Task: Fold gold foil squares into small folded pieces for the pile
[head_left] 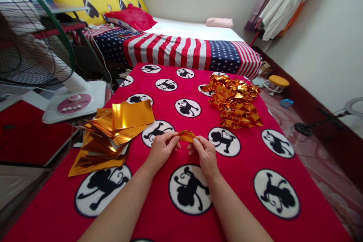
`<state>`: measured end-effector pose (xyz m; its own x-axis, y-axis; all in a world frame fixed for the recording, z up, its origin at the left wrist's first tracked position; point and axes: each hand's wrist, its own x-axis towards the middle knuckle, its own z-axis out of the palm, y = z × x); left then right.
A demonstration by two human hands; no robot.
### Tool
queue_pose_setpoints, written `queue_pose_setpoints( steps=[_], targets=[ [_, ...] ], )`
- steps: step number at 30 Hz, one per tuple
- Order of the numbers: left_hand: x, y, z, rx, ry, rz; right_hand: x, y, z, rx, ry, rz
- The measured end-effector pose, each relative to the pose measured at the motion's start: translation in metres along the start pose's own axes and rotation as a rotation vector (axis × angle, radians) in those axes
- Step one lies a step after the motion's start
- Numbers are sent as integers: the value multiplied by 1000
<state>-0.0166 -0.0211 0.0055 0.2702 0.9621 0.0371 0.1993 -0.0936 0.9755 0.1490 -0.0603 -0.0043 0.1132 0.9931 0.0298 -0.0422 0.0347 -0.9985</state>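
Between my two hands is a small folded piece of gold foil paper (pixel 186 135), shaped like a shallow boat. My left hand (pixel 165 144) pinches its left end between thumb and fingers. At the right end, my right hand (pixel 203 150) grips it the same way. To the left lies a loose, fanned stack of flat gold foil sheets (pixel 133 114). A heap of folded gold foil pieces (pixel 238 100) sits farther off to the right. All of this rests on a red cloth (pixel 153 204) printed with black monkeys in white circles.
A fan (pixel 76 102) with a white base stands close on the left. Behind the cloth is a bed with a stars-and-stripes cover (pixel 170 51) and a red pillow (pixel 133 18). On the floor at right are a yellow stool (pixel 279 80) and a round stand base (pixel 303 129).
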Motion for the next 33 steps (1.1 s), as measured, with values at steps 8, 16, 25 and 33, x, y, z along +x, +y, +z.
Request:
queue_pose_setpoints(
  steps=[8,16,25,33],
  targets=[
    [1,0,0,-29,5,-7,1,-2,0,-7,-5,4],
    [0,0,0,-21,0,-5,0,-3,0,-12,-10,1],
    [1,1,-1,-1,-12,-1,0,-3,0,-24,-14,3],
    [1,2,0,-1,-10,-6,1,-3,1,-33,-13,5]
  ],
)
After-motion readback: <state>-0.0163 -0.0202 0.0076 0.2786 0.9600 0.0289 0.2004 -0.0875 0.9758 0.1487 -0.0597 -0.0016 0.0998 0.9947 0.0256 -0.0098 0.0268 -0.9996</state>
